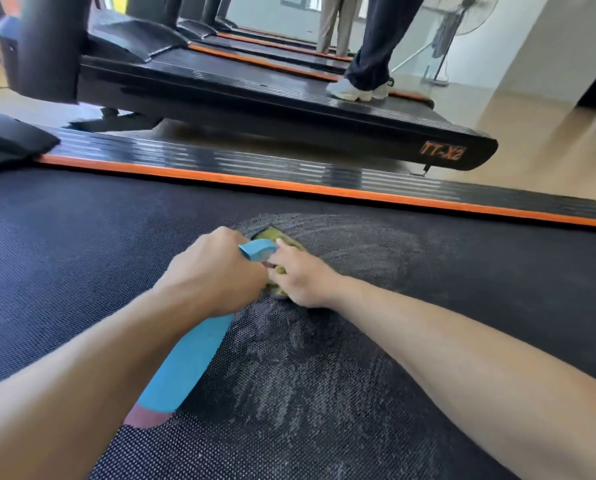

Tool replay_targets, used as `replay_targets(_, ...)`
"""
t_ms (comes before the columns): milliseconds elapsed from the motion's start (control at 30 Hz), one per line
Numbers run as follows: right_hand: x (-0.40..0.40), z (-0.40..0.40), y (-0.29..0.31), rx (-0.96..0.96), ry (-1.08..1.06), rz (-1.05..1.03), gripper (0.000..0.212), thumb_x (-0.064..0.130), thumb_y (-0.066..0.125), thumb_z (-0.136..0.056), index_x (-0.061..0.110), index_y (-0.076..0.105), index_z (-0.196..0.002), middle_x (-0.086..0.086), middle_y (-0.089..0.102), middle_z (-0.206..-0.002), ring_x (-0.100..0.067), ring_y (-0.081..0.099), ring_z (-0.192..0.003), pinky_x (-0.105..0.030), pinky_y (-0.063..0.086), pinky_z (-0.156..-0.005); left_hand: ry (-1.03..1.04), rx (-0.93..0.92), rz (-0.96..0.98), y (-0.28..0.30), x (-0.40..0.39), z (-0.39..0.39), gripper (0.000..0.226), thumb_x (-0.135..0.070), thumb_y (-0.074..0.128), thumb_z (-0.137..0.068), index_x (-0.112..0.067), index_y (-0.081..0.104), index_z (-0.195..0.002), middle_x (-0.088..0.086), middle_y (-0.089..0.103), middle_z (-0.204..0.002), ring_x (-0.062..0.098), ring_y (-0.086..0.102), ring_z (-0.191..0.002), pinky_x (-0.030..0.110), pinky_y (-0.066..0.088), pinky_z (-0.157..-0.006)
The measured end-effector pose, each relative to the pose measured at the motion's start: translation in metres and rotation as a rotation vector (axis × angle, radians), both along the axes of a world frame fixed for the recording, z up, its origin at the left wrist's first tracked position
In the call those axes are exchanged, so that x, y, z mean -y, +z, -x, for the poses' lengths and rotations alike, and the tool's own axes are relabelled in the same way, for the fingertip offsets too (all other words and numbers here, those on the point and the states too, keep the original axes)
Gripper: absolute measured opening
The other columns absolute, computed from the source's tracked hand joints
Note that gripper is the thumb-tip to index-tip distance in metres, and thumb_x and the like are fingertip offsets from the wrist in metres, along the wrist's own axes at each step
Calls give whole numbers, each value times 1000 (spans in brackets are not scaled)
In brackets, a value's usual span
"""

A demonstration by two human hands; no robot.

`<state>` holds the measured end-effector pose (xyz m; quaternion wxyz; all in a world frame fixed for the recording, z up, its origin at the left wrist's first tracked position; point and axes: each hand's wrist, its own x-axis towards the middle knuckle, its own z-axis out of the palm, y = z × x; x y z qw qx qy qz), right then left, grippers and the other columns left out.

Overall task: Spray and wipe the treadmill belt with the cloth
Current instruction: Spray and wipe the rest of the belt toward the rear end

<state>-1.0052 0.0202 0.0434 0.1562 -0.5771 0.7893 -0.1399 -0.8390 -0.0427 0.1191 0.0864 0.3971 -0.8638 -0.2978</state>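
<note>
The yellow-green cloth [278, 237] lies flat on the dark woven treadmill belt [428, 278], near the middle of the view and mostly hidden under the two hands. The right hand [303, 277] presses down on it, fingers [284, 249] stretched forward over the fabric rather than curled round it. Around and below the cloth the belt shows pale, smeared streaks (a curved band beyond the hands and a broader patch nearer the camera).

The left hand [213, 271] grips the neck of a blue spray bottle [185, 362], its fingers wrapped tight around it; the blue nozzle head [259, 248] sticks out just above the right hand's fingers, and the bottle's body slants down toward the camera, ending in a dull red base.

An orange strip [289, 185] edges the belt on its far side, with a ribbed black side rail [255, 164] beyond. Past that stands a second treadmill [324, 112] marked "TT-X2", where a person in dark trousers and white sneakers [357, 90] stands on the deck. More treadmills follow behind, and a pedestal fan [462, 15] stands by the far wall.
</note>
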Motion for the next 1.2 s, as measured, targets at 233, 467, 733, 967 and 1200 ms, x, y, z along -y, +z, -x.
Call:
replay_targets(233, -33, 44, -4, -3, -275, 27, 44, 32, 39, -104, 26, 38, -148, 10, 22, -159, -18, 11, -149, -32, 12, -117, 19, -142, -124, 14, 11, -22, 41, -39, 55, -62, -17, 77, -89, 2, 79, -88, 28, 73, -85, 39, 61, -79)
replay_targets(467, -86, -84, 1, 56, 151, -8, 46, 36, 42, -103, 34, 35, -148, 19, 15, -159, -4, 1, -148, -37, 6, -122, -192, -228, -103, 25, 16, -46, 19, -13, 65, -86, -22, 81, -82, -13, 66, -56, -1, 49, -47, 16, 44, -50)
replay_targets(733, -101, -133, 2, -7, 651, 85, 40, 33, 49, -100, 35, 50, -140, 15, 31, -154, -10, 17, -147, -33, 12, -121, 44, -478, -128, 29, 28, -66, 20, -19, 66, -85, -25, 82, -96, -3, 79, -90, 4, 66, -67, 11, 56, -72)
replay_targets(967, -49, -123, 6, 19, 298, 45, 39, 41, 44, -100, 42, 46, -139, 13, 26, -158, -16, 12, -148, -44, 9, -121, 103, -372, 167, 36, 51, -86, 38, -50, 53, -72, -27, 72, -95, -1, 75, -88, 30, 71, -90, 46, 60, -88)
replay_targets(1200, -37, -185, -7, 8, 809, 114, 41, 31, 52, -99, 30, 51, -140, 8, 37, -153, -16, 19, -148, -35, 16, -120, 292, -507, 166, 28, 75, -107, 28, -40, 59, -76, -21, 73, -91, 7, 69, -84, 27, 61, -75, 46, 60, -83)
